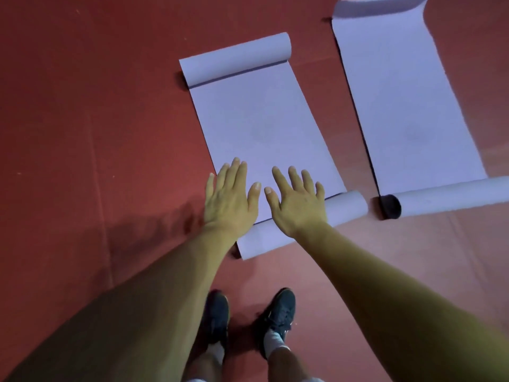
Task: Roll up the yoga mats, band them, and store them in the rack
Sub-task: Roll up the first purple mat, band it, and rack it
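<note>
**2 lavender mats, rolling barely begun**

Both hands are out flat, fingers straight and spread, gripping nothing. The left hand point(228, 199) sits over the left edge of the near yoga mat point(261, 128). The right hand point(297, 201) lies beside it, thumbs almost meeting, its palm over the slim roll point(344, 206) at the end closest to the person. I can't tell whether the palms press on that roll or hover just above it.

Most of this mat lies flat on the red floor point(82, 119). Its far end has a curl point(237, 57) of its own, which I'd judge must be taken up as the roll travels. The second yoga mat point(407, 106), to the right and apart from the first, looks much the same: rolled at the near end, flat through the middle, lifting at the far end.

I'd put the job at its very start: 0 mats fully rolled, 0 banded, 0 stored, with 2 to go.

No bands and no rack are in sight. The second mat's far end and the right end of its roll run out of view. The hands and wrists cover much of the near roll. The light is dim, so the mat surfaces show little texture. A pair of dark shoes point(278, 312) stands just behind the roll.
</note>
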A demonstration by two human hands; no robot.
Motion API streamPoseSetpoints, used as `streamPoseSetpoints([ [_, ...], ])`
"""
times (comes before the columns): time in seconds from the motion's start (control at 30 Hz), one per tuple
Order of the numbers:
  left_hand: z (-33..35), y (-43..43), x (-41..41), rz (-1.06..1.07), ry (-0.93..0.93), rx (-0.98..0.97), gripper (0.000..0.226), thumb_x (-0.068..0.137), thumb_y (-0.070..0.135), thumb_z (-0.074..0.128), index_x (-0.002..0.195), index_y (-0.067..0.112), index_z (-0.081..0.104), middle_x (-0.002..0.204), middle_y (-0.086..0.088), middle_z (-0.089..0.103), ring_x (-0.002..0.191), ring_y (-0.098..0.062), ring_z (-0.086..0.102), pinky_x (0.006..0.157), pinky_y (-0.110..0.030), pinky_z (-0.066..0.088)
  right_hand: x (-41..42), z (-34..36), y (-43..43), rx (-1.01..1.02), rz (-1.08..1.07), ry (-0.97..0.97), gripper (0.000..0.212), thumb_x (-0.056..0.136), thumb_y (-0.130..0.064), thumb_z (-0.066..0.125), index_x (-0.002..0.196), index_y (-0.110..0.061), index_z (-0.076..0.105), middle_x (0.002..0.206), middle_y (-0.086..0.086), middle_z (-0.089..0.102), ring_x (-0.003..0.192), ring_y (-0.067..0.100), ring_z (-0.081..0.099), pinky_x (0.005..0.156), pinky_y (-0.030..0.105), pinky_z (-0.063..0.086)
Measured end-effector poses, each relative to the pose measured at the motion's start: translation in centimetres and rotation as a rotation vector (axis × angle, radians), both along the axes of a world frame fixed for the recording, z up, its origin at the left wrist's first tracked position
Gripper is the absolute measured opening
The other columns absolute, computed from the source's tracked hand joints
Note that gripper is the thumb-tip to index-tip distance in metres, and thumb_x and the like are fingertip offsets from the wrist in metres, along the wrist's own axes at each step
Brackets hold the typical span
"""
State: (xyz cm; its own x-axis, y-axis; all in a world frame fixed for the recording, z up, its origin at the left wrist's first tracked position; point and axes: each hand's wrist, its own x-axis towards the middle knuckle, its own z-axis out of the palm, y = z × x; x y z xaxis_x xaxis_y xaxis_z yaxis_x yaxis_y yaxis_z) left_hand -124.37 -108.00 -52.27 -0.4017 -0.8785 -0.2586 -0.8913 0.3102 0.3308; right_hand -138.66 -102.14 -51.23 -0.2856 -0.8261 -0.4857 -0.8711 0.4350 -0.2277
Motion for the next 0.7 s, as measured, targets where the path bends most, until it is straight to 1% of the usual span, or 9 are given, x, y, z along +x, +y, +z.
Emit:
streamPoseSetpoints([
  [0.03,-0.4,0.3,-0.5,-0.001,-0.005,-0.003,0.072,0.099,0.055,0.006,0.16,0.02,0.02,0.168,0.005,0.013,0.155,-0.016,0.007,0.124,-0.04,-0.003,-0.5,-0.2,0.2,-0.004,0.015,-0.002,0.062,0.106,-0.059,0.012,0.162,-0.038,0.002,0.172,0.002,0.003,0.157,0.028,-0.006,0.125,0.053,-0.002],
  [0.1,-1.4,0.6,-1.5,0.007,-0.02,0.016,0.065,0.103,0.051,0.012,0.16,0.02,0.019,0.169,0.005,0.012,0.155,-0.016,0.006,0.124,-0.04,-0.003,-1.2,-0.9,0.5,-0.019,0.027,-0.007,0.062,0.105,-0.059,0.013,0.163,-0.038,0.003,0.172,0.002,0.004,0.157,0.028,-0.005,0.125,0.053,-0.001],
  [0.2,-2.6,1.2,-2.8,0.018,-0.031,0.015,0.07,0.1,0.054,0.008,0.16,0.02,0.02,0.169,0.005,0.012,0.155,-0.016,0.007,0.124,-0.04,-0.004,-2.6,-1.8,1.0,-0.033,0.004,-0.011,0.062,0.106,-0.059,0.013,0.163,-0.038,0.003,0.172,0.002,0.003,0.157,0.027,-0.005,0.125,0.053,-0.001],
  [0.3,-4.1,2.1,-4.3,-0.007,-0.048,0.02,0.061,0.106,0.049,0.016,0.16,0.021,0.018,0.169,0.006,0.009,0.155,-0.015,0.005,0.123,-0.039,-0.005,-4.5,-2.8,1.4,-0.008,-0.005,0.001,0.062,0.106,-0.058,0.013,0.163,-0.037,0.002,0.172,0.002,0.003,0.157,0.027,-0.006,0.125,0.053,-0.002],
  [0.33,-4.7,2.4,-4.7,-0.011,-0.044,0.017,0.063,0.105,0.05,0.015,0.16,0.02,0.019,0.169,0.006,0.01,0.155,-0.015,0.006,0.123,-0.039,-0.004,-5.0,-3.1,1.7,0.003,0.003,0.0,0.062,0.106,-0.058,0.013,0.163,-0.037,0.002,0.172,0.002,0.003,0.157,0.028,-0.006,0.125,0.053,-0.002],
  [0.43,-6.3,4.5,-6.0,0.048,-0.023,-0.032,0.079,0.094,0.058,0.004,0.158,0.018,0.03,0.167,0.003,0.021,0.154,-0.018,0.017,0.123,-0.04,0.002,-7.0,-4.5,3.2,0.013,0.054,-0.012,0.061,0.106,-0.058,0.012,0.163,-0.037,0.002,0.172,0.002,0.002,0.157,0.028,-0.006,0.125,0.053,-0.002],
  [0.5,-7.6,6.4,-7.4,0.095,-0.012,-0.053,0.081,0.093,0.058,0.006,0.155,0.015,0.035,0.165,0.0,0.027,0.152,-0.02,0.022,0.123,-0.042,0.005,-8.6,-5.7,4.0,0.01,0.104,-0.029,0.061,0.106,-0.057,0.012,0.163,-0.037,0.002,0.172,0.002,0.002,0.157,0.028,-0.006,0.125,0.052,-0.002],
  [0.6,-10.1,9.4,-10.5,0.165,-0.018,-0.03,0.082,0.091,0.058,0.005,0.156,0.016,0.033,0.166,0.001,0.024,0.153,-0.019,0.02,0.123,-0.042,0.004,-11.4,-8.4,6.2,0.003,0.141,-0.058,0.06,0.107,-0.057,0.014,0.163,-0.036,0.005,0.172,0.002,0.003,0.157,0.027,-0.004,0.125,0.052,0.001],
  [0.7,-13.5,12.6,-14.5,0.196,-0.023,-0.014,0.079,0.092,0.055,0.005,0.158,0.018,0.029,0.167,0.002,0.019,0.154,-0.018,0.016,0.124,-0.042,0.003,-14.3,-12.6,9.3,0.027,0.189,-0.075,0.06,0.107,-0.057,0.014,0.163,-0.036,0.007,0.172,0.002,0.006,0.157,0.027,-0.001,0.124,0.052,0.006],
])
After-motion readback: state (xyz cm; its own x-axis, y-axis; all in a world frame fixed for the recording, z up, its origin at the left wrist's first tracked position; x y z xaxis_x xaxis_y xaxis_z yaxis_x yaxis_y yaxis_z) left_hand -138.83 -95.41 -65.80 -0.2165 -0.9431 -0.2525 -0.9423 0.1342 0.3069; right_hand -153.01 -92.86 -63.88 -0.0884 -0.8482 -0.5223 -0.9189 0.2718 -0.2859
